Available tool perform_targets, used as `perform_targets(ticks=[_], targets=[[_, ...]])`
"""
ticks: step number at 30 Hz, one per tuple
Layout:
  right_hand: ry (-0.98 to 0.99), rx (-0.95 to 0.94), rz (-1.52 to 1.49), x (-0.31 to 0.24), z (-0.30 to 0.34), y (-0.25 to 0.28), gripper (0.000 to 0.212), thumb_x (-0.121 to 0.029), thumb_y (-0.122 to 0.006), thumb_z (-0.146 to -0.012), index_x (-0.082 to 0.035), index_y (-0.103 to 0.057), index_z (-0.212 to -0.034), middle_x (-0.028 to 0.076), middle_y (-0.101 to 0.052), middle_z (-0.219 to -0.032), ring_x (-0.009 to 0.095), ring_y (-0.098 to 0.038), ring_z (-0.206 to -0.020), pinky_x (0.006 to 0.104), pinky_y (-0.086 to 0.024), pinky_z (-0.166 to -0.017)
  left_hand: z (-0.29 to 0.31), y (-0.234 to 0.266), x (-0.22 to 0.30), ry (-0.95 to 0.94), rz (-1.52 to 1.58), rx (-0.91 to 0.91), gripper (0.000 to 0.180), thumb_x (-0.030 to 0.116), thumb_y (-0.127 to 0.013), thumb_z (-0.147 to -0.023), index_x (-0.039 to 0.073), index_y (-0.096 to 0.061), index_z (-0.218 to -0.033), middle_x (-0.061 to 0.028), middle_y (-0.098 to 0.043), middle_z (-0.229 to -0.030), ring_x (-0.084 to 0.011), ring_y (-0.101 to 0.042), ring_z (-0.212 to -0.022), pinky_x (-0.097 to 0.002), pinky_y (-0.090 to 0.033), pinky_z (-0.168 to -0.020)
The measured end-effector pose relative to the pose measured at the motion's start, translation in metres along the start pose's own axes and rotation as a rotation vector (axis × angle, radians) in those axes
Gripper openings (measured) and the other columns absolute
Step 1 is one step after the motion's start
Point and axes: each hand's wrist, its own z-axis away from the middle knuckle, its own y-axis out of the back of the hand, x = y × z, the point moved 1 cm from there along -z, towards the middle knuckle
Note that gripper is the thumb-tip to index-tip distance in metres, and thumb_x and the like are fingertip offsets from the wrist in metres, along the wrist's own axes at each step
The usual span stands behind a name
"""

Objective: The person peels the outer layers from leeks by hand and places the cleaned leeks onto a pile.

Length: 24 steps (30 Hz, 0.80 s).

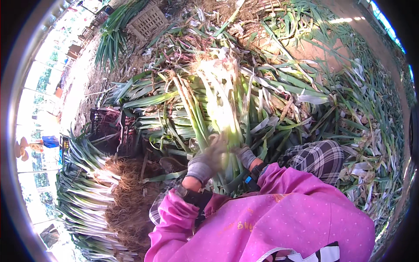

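Observation:
In front of my lap, a bundle of leeks (231, 131) stands out away from me, green leaves toward me and pale, sunlit root ends at the far side. My left hand (205, 163), in a grey glove, is over the near left of the bundle; motion smears its fingers. On the bundle's right side is my right hand (245, 156), also gloved in grey, closed around the green part of the leeks. Its fingertips are partly hidden by leaves. Beyond my hands spreads a heap of loose leeks (161, 105) and torn leaves.
To my left lies a long row of leeks (87, 205) with bushy brown roots. Behind it stands a dark plastic crate (104, 126). Farther off is a beige crate (147, 21) beside more green leaves. Leaf scraps (362, 144) cover the ground at right, beside my plaid-covered knee (321, 159).

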Motion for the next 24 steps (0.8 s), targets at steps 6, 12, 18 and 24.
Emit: perform_targets(ticks=[6, 12, 18, 24], targets=[[0.137, -0.008, -0.06, -0.01, 0.004, 0.0, 0.022, -0.01, -0.062, -0.074, -0.005, -0.06, -0.095, 0.0, -0.06, -0.081, 0.011, -0.051, -0.072, 0.0274, -0.042, -0.068, -0.057, 0.012, -0.004, 0.039, -0.079, 0.024, 0.04, 0.027, -0.052, -0.075, 0.028, -0.044, -0.115, -0.0167, -0.047, -0.108, -0.0335, -0.057, -0.089, -0.0442, -0.047, -0.074], [0.046, -0.016, -0.051, 0.013, -0.008, 0.014, 0.03, -0.014, -0.066, -0.07, -0.004, -0.058, -0.097, 0.002, -0.059, -0.083, 0.012, -0.053, -0.074, 0.0272, -0.043, -0.07, -0.139, 0.034, -0.017, 0.019, -0.048, 0.13, 0.037, 0.027, -0.053, -0.074, 0.034, -0.046, -0.11, -0.0138, -0.054, -0.104, -0.0308, -0.058, -0.088, -0.0384, -0.046, -0.077], [0.012, 0.008, -0.079, 0.001, -0.003, 0.012, 0.023, -0.007, -0.064, -0.07, -0.003, -0.061, -0.093, 0.001, -0.061, -0.083, 0.01, -0.053, -0.073, 0.0252, -0.043, -0.068, -0.231, 0.041, -0.047, -0.108, -0.118, 0.219, 0.04, 0.028, -0.051, -0.074, 0.035, -0.044, -0.113, -0.0164, -0.053, -0.104, -0.0325, -0.057, -0.088, -0.0418, -0.046, -0.076], [-0.01, 0.039, -0.081, -0.018, 0.006, 0.009, 0.022, -0.008, -0.064, -0.068, -0.003, -0.062, -0.089, 0.001, -0.061, -0.079, 0.011, -0.054, -0.071, 0.026, -0.042, -0.069, -0.263, 0.046, -0.052, -0.096, -0.12, 0.23, 0.04, 0.03, -0.049, -0.075, 0.036, -0.043, -0.114, -0.0165, -0.055, -0.101, -0.0333, -0.056, -0.091, -0.0416, -0.045, -0.077]])
